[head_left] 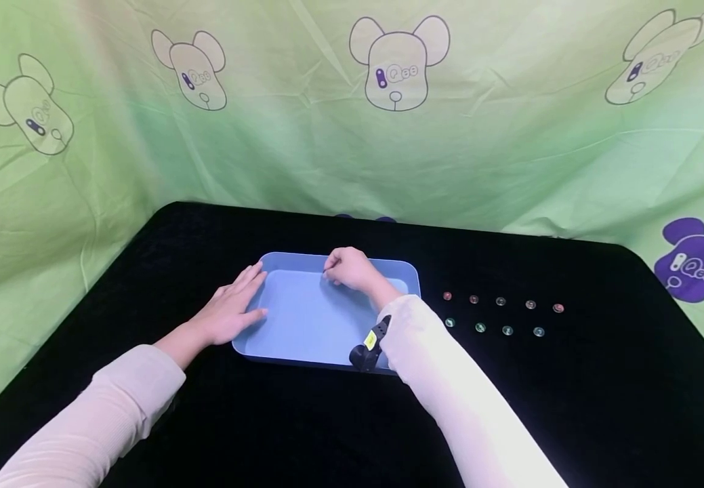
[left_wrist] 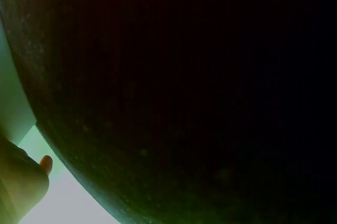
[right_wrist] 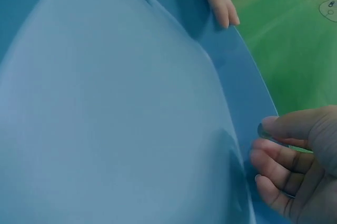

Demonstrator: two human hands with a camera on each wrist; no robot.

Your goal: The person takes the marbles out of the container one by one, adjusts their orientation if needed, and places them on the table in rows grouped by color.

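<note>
My left hand lies flat on the tray at 9 o'clock, my right fingers pinch its far rim; it looks light, stiff, smooth.

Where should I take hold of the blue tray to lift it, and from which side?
Probably by the two short end walls of the blue tray, one hand coming in from each side. It lies flat, long side toward the person, with a raised rim. The left hand already rests on the left end; the right hand sits at the far rim.

Light blue tray; black tablecloth; green mouse-print backdrop.
</note>
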